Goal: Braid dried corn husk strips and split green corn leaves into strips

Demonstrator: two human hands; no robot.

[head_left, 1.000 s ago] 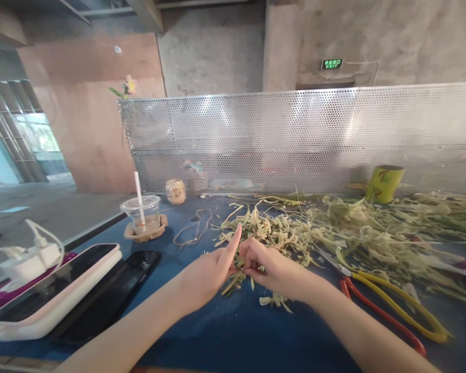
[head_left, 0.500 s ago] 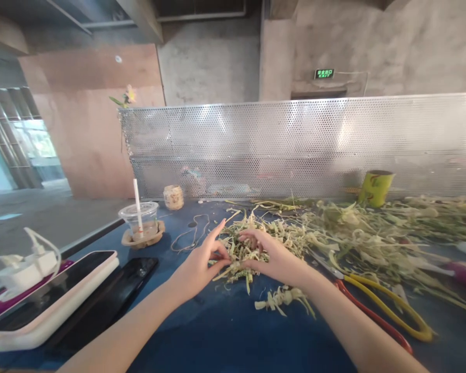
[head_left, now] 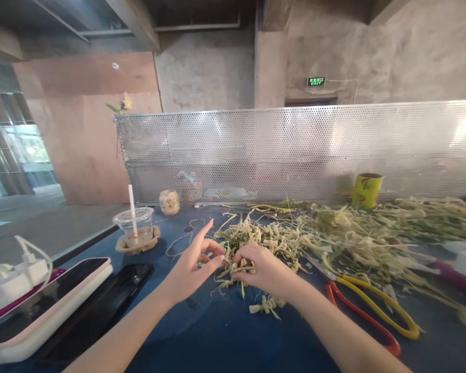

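Note:
A heap of short, pale green dried plant pieces (head_left: 270, 235) lies on the blue tabletop before me. At its left edge is my left hand (head_left: 194, 267), index finger raised, the thumb and curled fingers nearly meeting in a loose pinch. Whatever is between those fingertips is too small to make out. My right hand (head_left: 258, 267), beside it, has its fingers curled round a few cut plant pieces (head_left: 244, 268). A small loose clump (head_left: 267, 305) rests just below the right hand. Scissors (head_left: 367, 298) with red and yellow handles lie right of my right forearm.
Long dried stalks (head_left: 373, 235) spread across the right side, near a yellow-green cylinder (head_left: 367, 190). Leftward are a lidded plastic cup (head_left: 137, 225) with a straw, a small jar (head_left: 169, 202), a dark phone (head_left: 128, 285) and a pale-edged device (head_left: 58, 300). A perforated metal panel (head_left: 233, 155) stands behind.
My right hand has closed its fingers round plant pieces. My left fingertips have drawn slightly back from the spot where both hands nearly met. The view has shifted a little.

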